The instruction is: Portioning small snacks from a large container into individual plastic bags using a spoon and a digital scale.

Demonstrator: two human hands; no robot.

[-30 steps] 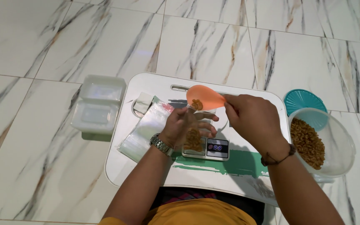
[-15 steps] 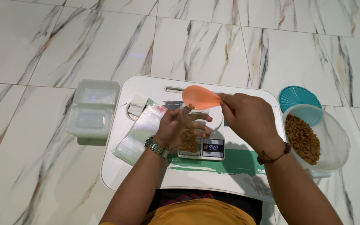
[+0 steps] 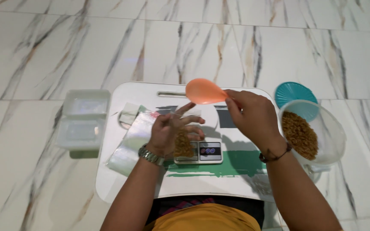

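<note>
Fingers of the right hand (image 3: 253,115) pinch an orange spoon (image 3: 204,91) above the surface (image 3: 138,92); the left hand (image 3: 172,130) grips a clear bag (image 3: 184,143) of brown bits, hiding the scale (image 3: 210,152) partly.

bowl (image 3: 335,141) blocks rt, containers (image 3: 82,119) lt

A stack of clear lidded boxes (image 3: 82,119) is sitting at nine o'clock on the marble floor (image 3: 43,47). A teal lid (image 3: 294,92) is lying at two o'clock. Flat clear bags (image 3: 131,139) are lying at the white tray's (image 3: 120,188) nine o'clock edge.
</note>
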